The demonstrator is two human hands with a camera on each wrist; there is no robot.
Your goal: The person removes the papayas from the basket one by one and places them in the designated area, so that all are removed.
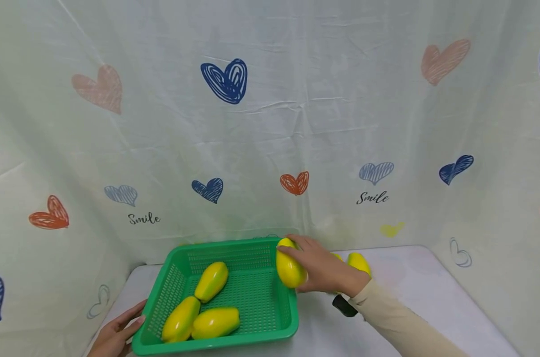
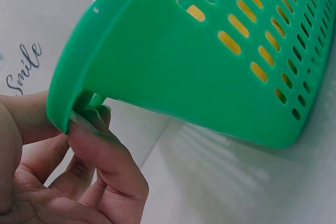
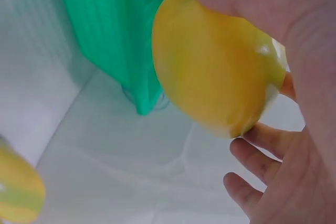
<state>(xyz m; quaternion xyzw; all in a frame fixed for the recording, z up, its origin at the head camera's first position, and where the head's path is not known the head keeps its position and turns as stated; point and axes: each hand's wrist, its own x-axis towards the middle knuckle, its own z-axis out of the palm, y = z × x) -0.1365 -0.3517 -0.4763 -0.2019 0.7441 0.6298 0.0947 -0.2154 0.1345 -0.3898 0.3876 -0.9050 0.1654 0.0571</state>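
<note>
A green plastic basket [image 1: 270,338] with perforated walls stands on the table, and three glossy yellow oblong fruits [image 1: 216,322] lie in its left half. My left hand [image 1: 115,333] grips the basket's left rim; in the left wrist view the thumb and fingers [image 2: 113,163] pinch the rim [image 2: 73,72] at a corner. Over the right rim, my right hand [image 1: 321,267] holds another yellow oblong fruit [image 1: 290,265] between thumb and fingers. That fruit [image 3: 210,66] fills the middle of the right wrist view, close beside the basket wall [image 3: 105,30].
More yellow fruits [image 1: 359,263] lie on the white table [image 1: 412,282] behind my right wrist, partly hidden by it. A dark object [image 1: 344,306] sits at that wrist. A white curtain [image 1: 270,124] printed with hearts hangs behind and at the sides of the table.
</note>
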